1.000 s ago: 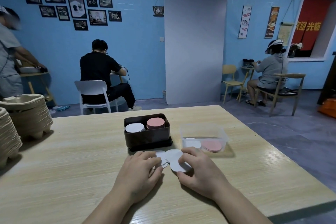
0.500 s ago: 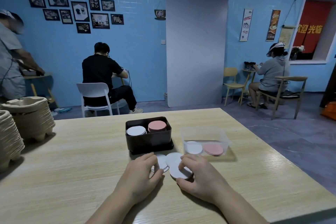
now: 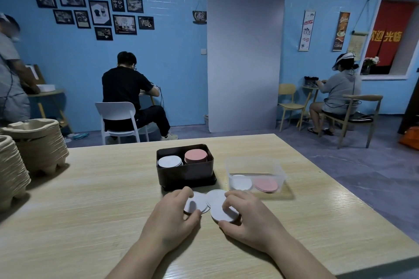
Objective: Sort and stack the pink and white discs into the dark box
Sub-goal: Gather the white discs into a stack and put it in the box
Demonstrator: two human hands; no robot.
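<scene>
The dark box (image 3: 186, 176) stands mid-table with a white stack (image 3: 169, 162) on its left and a pink stack (image 3: 195, 156) on its right. Just in front of it lie several loose white discs (image 3: 215, 197) on the wood. My left hand (image 3: 171, 219) curls round the left discs (image 3: 196, 203), thumb and fingers on their edges. My right hand (image 3: 247, 217) grips the right white discs (image 3: 223, 213) the same way. A clear plastic tub (image 3: 256, 165) to the right holds a white disc (image 3: 240, 182) and pink discs (image 3: 266, 184).
Two stacks of beige pulp cup trays (image 3: 38, 142) sit at the table's left edge. The table's right edge (image 3: 340, 188) drops to the floor. Seated people, chairs and a grey panel are far behind the table.
Both hands stayed on the loose white discs and closed in a little on them; the right one has gathered discs under its fingers. The camera view shifted slightly.
</scene>
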